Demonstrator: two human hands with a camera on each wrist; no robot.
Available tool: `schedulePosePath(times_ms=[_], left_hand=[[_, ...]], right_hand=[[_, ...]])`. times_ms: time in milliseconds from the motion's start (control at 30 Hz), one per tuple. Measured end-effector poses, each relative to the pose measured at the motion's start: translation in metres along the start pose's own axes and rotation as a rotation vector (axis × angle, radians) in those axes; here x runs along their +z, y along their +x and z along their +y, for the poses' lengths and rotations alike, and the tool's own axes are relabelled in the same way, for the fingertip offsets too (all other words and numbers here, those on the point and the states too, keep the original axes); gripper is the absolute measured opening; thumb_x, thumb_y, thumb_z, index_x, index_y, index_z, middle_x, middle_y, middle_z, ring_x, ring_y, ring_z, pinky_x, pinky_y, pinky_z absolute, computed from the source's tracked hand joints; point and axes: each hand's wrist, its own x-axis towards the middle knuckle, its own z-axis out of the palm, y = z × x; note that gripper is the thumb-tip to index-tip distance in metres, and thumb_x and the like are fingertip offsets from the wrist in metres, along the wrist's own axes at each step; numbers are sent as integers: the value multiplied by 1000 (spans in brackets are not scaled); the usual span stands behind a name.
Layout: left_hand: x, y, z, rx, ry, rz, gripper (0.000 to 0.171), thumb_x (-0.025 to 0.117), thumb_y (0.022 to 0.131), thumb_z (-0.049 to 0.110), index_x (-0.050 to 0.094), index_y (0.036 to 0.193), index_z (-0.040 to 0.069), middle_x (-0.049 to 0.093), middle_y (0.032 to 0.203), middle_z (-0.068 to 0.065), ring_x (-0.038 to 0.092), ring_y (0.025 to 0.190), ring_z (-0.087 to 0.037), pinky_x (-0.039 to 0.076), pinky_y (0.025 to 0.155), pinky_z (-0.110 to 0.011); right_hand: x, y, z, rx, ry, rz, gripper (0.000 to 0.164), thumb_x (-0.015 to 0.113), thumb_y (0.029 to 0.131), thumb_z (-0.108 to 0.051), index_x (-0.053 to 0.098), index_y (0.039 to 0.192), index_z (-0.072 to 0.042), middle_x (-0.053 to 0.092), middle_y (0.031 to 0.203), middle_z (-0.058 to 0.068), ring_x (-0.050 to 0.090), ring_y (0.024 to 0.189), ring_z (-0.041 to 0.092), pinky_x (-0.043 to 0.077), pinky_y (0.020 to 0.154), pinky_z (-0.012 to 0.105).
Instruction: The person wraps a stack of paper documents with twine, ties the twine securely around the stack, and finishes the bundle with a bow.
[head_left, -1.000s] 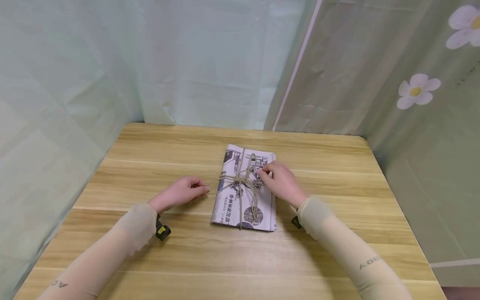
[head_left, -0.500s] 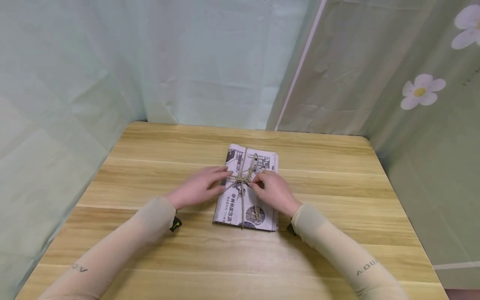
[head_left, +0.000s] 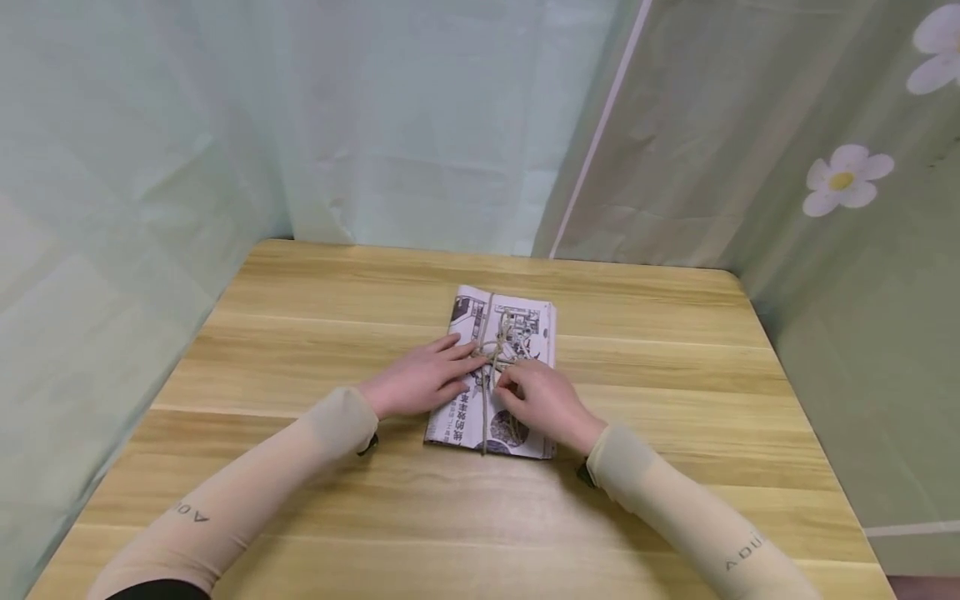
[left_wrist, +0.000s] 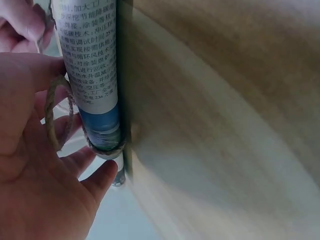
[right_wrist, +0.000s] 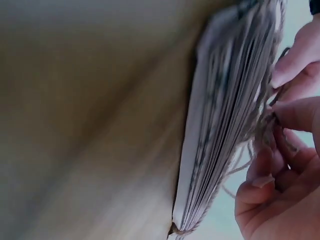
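A stack of folded newspapers (head_left: 447, 429) lies flat on the table, bound crosswise with twine (head_left: 484, 417) whose strands meet near the middle of the top. My left hand (head_left: 416, 379) lies over the left edge of the bundle, its fingers stretched out and touching the strands by the crossing. In the left wrist view, a twine loop (left_wrist: 50, 107) stands up beside those fingers. Just right of the crossing, my right hand (head_left: 543, 404) pinches twine between thumb and fingertips. Curled fingers of that hand (right_wrist: 280, 195) partly hide the twine in the right wrist view.
The wood-grain table (head_left: 337, 292) extends on all sides of the bundle. Pale green curtain-like sheets (head_left: 420, 125) hang behind and on both sides, with printed white flowers (head_left: 847, 179) at the right.
My left hand has moved right from beside the bundle onto it, its fingers spreading toward the crossing. The right hand has shifted slightly left and toward the near edge.
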Motion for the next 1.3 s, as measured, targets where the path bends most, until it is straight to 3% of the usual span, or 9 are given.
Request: schedulePosePath(times_ms=[333, 467, 567, 667, 733, 867, 967, 1100, 1300], left_hand=[[1, -5, -3, -4, -19, 4, 53, 52, 108, 30, 41, 157, 13, 31, 164, -12, 23, 150, -46, 24, 119, -59], [1, -6, -3, -4, -36, 16, 54, 53, 107, 30, 42, 157, 13, 30, 164, -13, 23, 150, -46, 24, 119, -59], [-2, -8, -4, -36, -121, 29, 56, 56, 106, 29, 42, 157, 13, 29, 164, -17, 25, 149, -44, 25, 118, -60], [-8, -12, -5, -124, -222, 74, 56, 61, 103, 29, 45, 154, 11, 35, 161, -20, 34, 146, -41, 29, 117, -58], [-12, -16, -6, -218, -275, 111, 52, 64, 102, 29, 52, 148, 9, 46, 153, -19, 45, 139, -37, 37, 114, -55], [-17, -26, -9, -418, -363, 87, 39, 65, 100, 39, 65, 125, 9, 69, 112, -7, 66, 100, -24, 55, 90, -44], [-15, -33, -7, -517, -424, -5, 37, 60, 101, 48, 68, 105, 12, 65, 82, -1, 61, 72, -18, 54, 67, -37], [-10, -37, -2, -524, -463, -55, 38, 54, 105, 45, 67, 90, 14, 60, 72, -2, 53, 64, -18, 46, 61, -35], [-9, -41, 0, -482, -537, -41, 37, 51, 108, 38, 67, 85, 13, 65, 75, -4, 51, 60, -15, 45, 59, -34]], right_hand=[[0, -22, -9, -302, -84, -174, 7, 71, 96, -30, 74, 94, -25, 63, 93, -14, 59, 87, 5, 52, 77, 27], [-6, -20, -13, -350, -92, -201, 12, 70, 97, -38, 73, 92, -27, 61, 91, -16, 57, 82, 3, 51, 74, 26], [-18, -9, -11, -290, -53, -176, 20, 66, 99, -43, 73, 89, -26, 60, 84, -16, 57, 74, 3, 51, 66, 25], [-36, 7, -2, -129, 68, -91, 24, 63, 102, -40, 74, 91, -21, 62, 80, -13, 56, 69, 6, 50, 63, 28], [-47, 21, 6, -12, 169, -20, 23, 62, 103, -35, 74, 95, -17, 65, 82, -9, 58, 70, 11, 50, 64, 32], [-56, 48, 20, 159, 273, 14, 22, 63, 103, -34, 72, 109, -15, 68, 97, -3, 61, 82, 18, 52, 72, 38], [-52, 66, 25, 212, 290, -45, 32, 62, 103, -36, 68, 124, -13, 68, 113, 1, 63, 99, 21, 53, 87, 43], [-42, 83, 27, 227, 349, -104, 36, 64, 102, -39, 70, 125, -11, 69, 113, 4, 63, 100, 21, 53, 91, 43], [-36, 89, 28, 286, 479, -93, 26, 67, 100, -32, 75, 101, -8, 65, 85, 10, 52, 67, 17, 49, 66, 34]])
